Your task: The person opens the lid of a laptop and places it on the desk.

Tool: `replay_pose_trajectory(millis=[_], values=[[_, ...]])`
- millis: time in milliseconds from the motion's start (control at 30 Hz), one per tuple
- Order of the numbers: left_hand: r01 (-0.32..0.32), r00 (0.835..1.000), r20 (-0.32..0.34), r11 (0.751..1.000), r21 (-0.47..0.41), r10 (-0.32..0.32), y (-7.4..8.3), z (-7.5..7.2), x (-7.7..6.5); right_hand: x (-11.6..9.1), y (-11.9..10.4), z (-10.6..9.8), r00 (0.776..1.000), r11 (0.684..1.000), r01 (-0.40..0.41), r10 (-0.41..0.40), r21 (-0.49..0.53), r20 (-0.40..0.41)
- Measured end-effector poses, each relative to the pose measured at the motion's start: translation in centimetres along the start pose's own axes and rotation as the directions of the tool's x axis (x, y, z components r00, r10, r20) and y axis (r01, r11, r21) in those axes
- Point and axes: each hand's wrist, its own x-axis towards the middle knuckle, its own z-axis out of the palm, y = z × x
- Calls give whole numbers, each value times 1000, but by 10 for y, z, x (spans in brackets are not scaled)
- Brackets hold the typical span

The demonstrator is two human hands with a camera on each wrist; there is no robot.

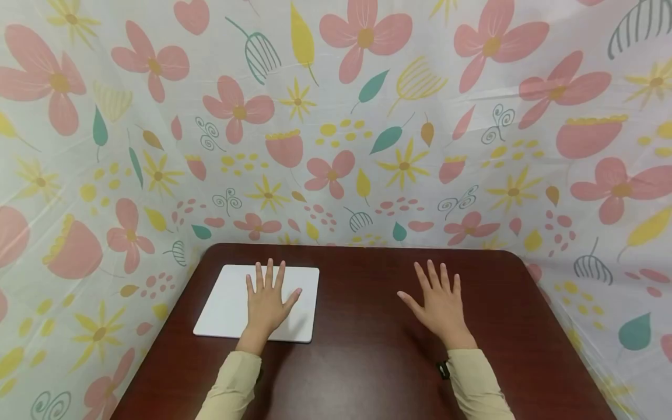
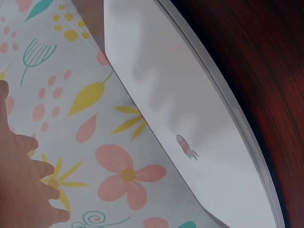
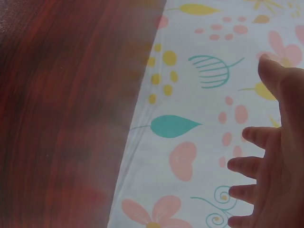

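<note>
A closed silver-white laptop (image 1: 223, 309) lies flat on the left part of the table, and its lid shows a small shiny logo (image 2: 186, 146) in the left wrist view. My left hand (image 1: 266, 306) is held above the lid with fingers spread and straight, casting a soft shadow on it. Nothing is in that hand. Over the bare wood to the right, my right hand (image 1: 440, 306) is likewise spread, palm down and holding nothing. In the right wrist view the right hand (image 3: 285, 156) appears at the right edge, raised above the table surface.
The dark reddish-brown table (image 1: 367, 338) has rounded far corners. A white sheet (image 1: 336, 227) printed with flowers and leaves closes off the back and both sides. A small dark device (image 1: 443, 370) sits at the right cuff.
</note>
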Motion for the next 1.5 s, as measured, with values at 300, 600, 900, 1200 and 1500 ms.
replay_pose_trajectory(millis=[300, 600, 900, 1200, 1500], values=[[1, 1000, -28, 1000, 9, -1, -6, -3, 3, 9, -5, -2, 999, 999, 40, -40, 14, 31], [38, 999, 18, 999, -29, -38, -12, -10, 9, 17, -11, -1, 997, 995, 58, -63, 78, 55], [54, 999, 10, 998, -43, -54, -19, -15, 7, 24, -19, 11, 993, 992, 82, -90, 98, 82], [101, 995, 0, 993, -68, -101, -28, -17, 5, 30, -31, 23, 993, 969, 100, -113, 228, 43], [147, 988, -21, 982, -121, -151, -42, -18, 1, 33, -43, 44, 994, 918, 38, -77, 394, 82]])
